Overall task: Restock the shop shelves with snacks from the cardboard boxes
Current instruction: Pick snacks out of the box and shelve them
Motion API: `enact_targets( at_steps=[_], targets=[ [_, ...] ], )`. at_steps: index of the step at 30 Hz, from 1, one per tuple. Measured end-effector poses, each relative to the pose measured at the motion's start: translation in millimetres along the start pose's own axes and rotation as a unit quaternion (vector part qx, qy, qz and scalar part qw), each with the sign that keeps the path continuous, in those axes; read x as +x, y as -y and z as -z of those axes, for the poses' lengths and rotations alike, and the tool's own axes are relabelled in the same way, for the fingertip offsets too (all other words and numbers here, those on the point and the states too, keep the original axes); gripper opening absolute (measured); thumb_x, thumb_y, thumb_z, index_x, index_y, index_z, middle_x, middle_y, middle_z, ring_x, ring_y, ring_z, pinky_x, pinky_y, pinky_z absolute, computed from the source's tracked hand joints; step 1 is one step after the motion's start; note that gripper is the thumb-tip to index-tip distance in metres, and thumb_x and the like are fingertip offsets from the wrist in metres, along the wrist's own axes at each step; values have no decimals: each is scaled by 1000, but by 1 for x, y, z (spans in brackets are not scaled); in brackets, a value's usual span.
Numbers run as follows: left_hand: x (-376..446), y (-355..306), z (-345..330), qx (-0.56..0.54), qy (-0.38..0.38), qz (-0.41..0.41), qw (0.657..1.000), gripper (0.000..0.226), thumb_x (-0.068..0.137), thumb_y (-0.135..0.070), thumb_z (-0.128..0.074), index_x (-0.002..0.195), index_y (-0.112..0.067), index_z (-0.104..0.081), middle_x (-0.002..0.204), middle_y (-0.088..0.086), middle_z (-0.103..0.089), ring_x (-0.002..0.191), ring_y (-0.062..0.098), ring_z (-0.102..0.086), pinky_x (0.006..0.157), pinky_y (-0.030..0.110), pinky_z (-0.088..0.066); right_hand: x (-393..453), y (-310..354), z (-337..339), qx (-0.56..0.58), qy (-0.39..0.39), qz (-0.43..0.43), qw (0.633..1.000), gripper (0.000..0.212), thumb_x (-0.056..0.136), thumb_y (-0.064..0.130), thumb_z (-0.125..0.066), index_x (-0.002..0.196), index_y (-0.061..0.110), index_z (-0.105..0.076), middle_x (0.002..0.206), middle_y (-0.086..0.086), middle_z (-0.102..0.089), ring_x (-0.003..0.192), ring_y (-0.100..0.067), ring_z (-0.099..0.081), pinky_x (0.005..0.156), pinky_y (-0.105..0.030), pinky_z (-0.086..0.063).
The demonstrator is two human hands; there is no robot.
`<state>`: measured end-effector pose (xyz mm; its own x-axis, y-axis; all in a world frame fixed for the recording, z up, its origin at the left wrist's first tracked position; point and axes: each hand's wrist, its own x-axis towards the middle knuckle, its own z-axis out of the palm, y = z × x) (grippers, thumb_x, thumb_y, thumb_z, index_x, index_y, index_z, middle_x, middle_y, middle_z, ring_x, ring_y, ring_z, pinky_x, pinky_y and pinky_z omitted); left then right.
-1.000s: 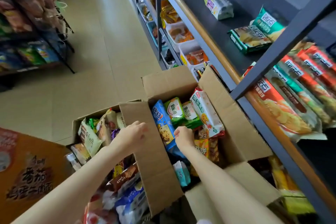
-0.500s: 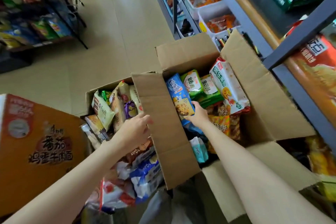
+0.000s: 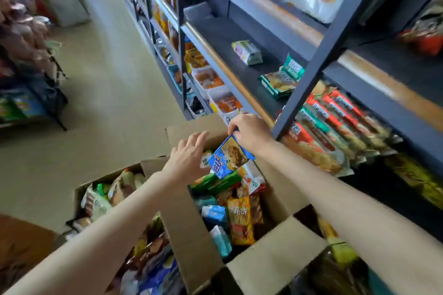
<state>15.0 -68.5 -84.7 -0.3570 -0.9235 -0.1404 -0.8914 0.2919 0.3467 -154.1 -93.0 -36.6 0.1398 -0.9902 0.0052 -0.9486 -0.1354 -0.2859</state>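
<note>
The right hand (image 3: 249, 132) pinches the top edge of a blue cookie packet (image 3: 229, 157), its grip closed on the wrapper so the packet hangs tilted above the open cardboard box (image 3: 271, 268). The left hand (image 3: 189, 158) reaches in just left of the packet, fingers straight and spread, holding nothing; whether it touches the packet cannot be told. Below the packet the box is packed with snacks: a green packet (image 3: 215, 182), a yellow-orange bag (image 3: 240, 220) and small teal packs (image 3: 219, 239). A tall cardboard flap (image 3: 189, 227) divides this box from a second open box (image 3: 81, 189) on the left, also full of wrapped snacks. To the right stands a dark metal shelf unit (image 3: 318, 55). Its lower shelf holds rows of red and green biscuit packets (image 3: 321, 132); the shelf above carries a few green packs (image 3: 280, 81) and a pale wrapped pack (image 3: 247, 52). Far left, across the tiled floor (image 3: 103, 93), another rack of goods (image 3: 21, 55) looks blurred.
</note>
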Motion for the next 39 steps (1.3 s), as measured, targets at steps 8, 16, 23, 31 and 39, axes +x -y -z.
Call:
enact_targets(
  at_steps=[8,16,23,31,39],
  targets=[
    [6,-122,118,-89,-219,-155,959,97,71,-40,-72,147,-26,-14,140,-1,-38,124,29,-30,98,43,-30,-94,25,229,116,-193,4,974,20,78,-6,-60,77,12,-69,52,22,-52,50,7,-50,53,-8,-32],
    [-12,-221,274,-21,-389,-360,847,85,57,-21,-83,132,-17,-44,122,5,-50,115,35,-34,93,53,-41,-186,45,333,-420,-263,-23,869,97,62,37,-84,142,10,-36,134,-8,-44,120,-32,-44,89,-43,-47],
    [-2,-300,337,-64,-449,-459,764,66,76,-16,-66,137,-9,-40,139,14,-38,129,33,-33,107,40,-29,-210,0,427,-323,-426,-84,841,83,79,29,-74,145,19,-26,135,-2,-33,106,-30,-54,74,-36,-42],
    [49,-345,336,0,-378,-361,853,55,89,-23,-47,141,-14,-30,147,4,-31,127,26,-40,108,41,-25,-160,-84,491,-242,-363,-70,897,76,67,12,-81,133,10,-42,124,-9,-43,112,-28,-51,92,-37,-42],
    [95,-367,332,50,-326,-329,885,52,99,-40,-28,142,-11,-30,151,5,-30,135,23,-34,112,39,-15,-94,-108,491,-255,-273,-154,915,79,66,18,-83,129,10,-35,123,-10,-41,109,-33,-51,87,-43,-47]
  ],
)
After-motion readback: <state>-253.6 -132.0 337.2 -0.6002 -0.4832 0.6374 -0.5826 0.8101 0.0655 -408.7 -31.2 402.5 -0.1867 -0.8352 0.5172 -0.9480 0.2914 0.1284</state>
